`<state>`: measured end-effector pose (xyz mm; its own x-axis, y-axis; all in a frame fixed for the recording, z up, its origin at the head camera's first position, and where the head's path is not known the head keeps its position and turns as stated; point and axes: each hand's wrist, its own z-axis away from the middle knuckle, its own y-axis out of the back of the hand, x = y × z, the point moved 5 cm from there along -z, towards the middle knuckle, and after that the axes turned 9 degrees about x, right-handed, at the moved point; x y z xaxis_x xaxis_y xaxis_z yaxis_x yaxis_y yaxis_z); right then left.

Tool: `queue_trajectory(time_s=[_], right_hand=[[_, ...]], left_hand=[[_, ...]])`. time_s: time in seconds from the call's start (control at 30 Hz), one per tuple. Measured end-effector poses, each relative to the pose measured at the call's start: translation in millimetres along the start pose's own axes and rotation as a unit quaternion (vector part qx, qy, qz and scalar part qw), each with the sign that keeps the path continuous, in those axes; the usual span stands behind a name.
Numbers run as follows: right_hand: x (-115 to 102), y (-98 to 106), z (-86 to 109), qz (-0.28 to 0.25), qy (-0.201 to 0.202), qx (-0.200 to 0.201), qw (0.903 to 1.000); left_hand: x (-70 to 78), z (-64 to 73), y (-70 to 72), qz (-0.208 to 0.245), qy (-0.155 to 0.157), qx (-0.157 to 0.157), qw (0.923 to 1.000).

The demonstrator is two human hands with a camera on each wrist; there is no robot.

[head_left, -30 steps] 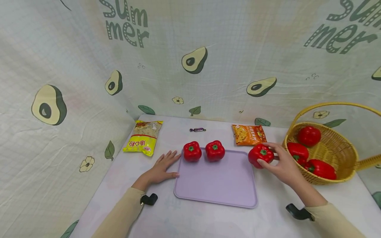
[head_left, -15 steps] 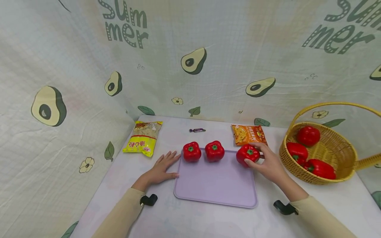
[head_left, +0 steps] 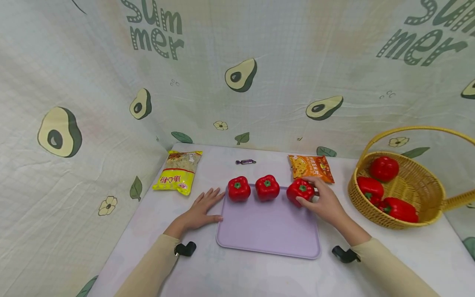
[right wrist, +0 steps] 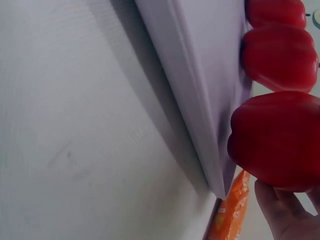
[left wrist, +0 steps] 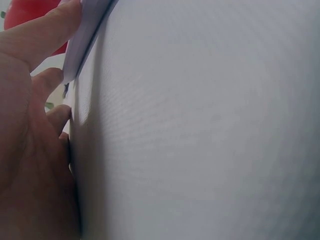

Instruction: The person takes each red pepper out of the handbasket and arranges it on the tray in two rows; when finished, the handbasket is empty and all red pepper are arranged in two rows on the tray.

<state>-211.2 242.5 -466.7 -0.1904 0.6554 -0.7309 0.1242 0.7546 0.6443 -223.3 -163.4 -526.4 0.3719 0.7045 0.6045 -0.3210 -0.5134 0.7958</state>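
My right hand (head_left: 323, 201) grips a red bell pepper (head_left: 299, 191) over the back right part of the lilac tray (head_left: 269, 235). In the right wrist view this held pepper (right wrist: 277, 142) looms large beside the tray edge. Two more red bell peppers, one at the back left corner (head_left: 239, 189) and one beside it (head_left: 267, 188), stand stem up along the tray's far side. My left hand (head_left: 200, 211) lies flat with fingers spread at the tray's left edge; its thumb (left wrist: 47, 32) touches the rim in the left wrist view.
A yellow wicker basket (head_left: 432, 181) with three red peppers (head_left: 400, 210) stands at the right. Along the back lie a yellow pasta bag (head_left: 179, 171), a purple wrapped candy (head_left: 246, 162) and an orange snack packet (head_left: 311, 168). A printed cloth hangs behind the table.
My right hand has carried the bell pepper leftward, from beside the tray's right edge to over the tray, closer to the other two peppers. My left hand has stayed in place.
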Motion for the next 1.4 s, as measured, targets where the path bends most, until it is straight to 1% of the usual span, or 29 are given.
queue_trajectory(time_s=[0.17,0.63,1.0,1.4], right_hand=[[1.9,-4.3,-0.8,-0.002,-0.015,-0.010,0.9998],[0.3,-8.6,-1.4,0.007,-0.037,-0.032,0.9988],[2.8,-8.2,-0.7,0.016,-0.031,-0.032,0.9989],[2.8,-2.0,3.5,0.021,-0.017,-0.025,0.9993]], left_hand=[[-0.3,-0.9,-0.8,0.000,0.008,-0.001,1.0000],[0.0,-1.2,-0.3,-0.002,0.007,0.001,1.0000],[2.6,-0.7,0.8,-0.004,0.009,0.000,1.0000],[3.2,0.0,1.4,-0.002,0.008,0.001,1.0000]])
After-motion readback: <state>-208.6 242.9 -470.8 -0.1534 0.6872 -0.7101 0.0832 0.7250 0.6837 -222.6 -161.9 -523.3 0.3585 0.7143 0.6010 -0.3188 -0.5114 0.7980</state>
